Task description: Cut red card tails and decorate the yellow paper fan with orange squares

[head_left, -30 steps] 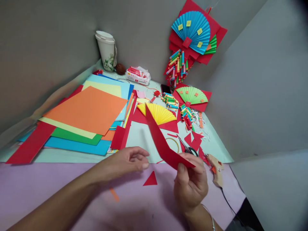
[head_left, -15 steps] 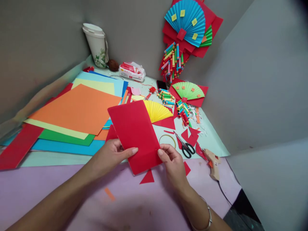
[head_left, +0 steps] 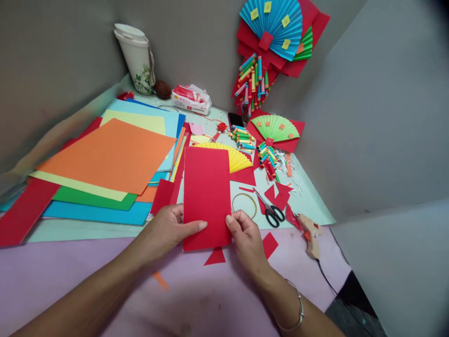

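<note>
A red rectangular piece of card (head_left: pixel 206 196) is held upright in front of me, its long sides running away from me. My left hand (head_left: pixel 175 224) grips its left edge near the bottom, thumb lying on the face and the other fingers behind. At the lower right edge, my right hand (head_left: pixel 243 234) pinches the card between thumb and fingers. Behind the card, a pleated yellow paper fan (head_left: pixel 239 160) is partly hidden. Red paper scraps (head_left: pixel 215 256) lie just below and to the right of the card.
Stacked coloured paper (head_left: pixel 108 157) covers the left. Black-handled scissors (head_left: pixel 273 214), a tape ring (head_left: pixel 244 206) and a corded glue gun (head_left: pixel 310 234) lie right. Small paper rolls (head_left: pixel 242 137) and a green fan (head_left: pixel 275 127) sit behind. A white cup (head_left: pixel 136 61) stands at the back; a blue fan decoration (head_left: pixel 273 28) hangs above.
The red card has turned from a leftward tilt to nearly straight, its far end swinging right. Both hands still hold it at the lower edges.
</note>
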A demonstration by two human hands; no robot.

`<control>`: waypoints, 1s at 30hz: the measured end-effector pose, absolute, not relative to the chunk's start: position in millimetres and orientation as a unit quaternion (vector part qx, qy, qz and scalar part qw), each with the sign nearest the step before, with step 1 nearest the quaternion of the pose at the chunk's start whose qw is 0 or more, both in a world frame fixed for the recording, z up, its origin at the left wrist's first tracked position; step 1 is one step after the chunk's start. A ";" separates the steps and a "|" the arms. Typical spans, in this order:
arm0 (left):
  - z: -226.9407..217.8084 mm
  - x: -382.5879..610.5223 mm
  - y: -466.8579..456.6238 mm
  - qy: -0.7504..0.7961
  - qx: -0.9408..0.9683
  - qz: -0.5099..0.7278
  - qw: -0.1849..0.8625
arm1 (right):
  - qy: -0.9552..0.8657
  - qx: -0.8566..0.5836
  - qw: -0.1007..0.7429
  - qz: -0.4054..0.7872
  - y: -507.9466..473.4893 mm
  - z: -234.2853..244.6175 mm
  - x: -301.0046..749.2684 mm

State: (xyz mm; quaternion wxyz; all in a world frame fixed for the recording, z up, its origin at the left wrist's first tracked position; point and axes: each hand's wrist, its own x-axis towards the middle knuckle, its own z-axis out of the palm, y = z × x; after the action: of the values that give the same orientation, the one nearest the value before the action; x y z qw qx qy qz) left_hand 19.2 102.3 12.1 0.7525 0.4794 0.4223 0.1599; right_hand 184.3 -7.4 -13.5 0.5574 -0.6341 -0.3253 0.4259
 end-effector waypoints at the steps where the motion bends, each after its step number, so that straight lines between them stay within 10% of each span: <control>1: 11.1 19.2 102.8 0.425 0.480 0.162 0.750 | -0.331 -0.631 0.552 0.433 -7.2 -14.5 183.7; 30: 7.6 13.6 106.1 0.403 0.468 0.151 0.772 | -0.357 -0.639 0.521 0.439 -4.6 -16.1 182.7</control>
State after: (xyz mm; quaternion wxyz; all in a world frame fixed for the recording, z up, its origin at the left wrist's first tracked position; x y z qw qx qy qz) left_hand 13.6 106.1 7.6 0.7718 0.4683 0.4029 0.1508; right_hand 182.7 -4.6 -16.1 0.5209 -0.6388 -0.3571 0.4394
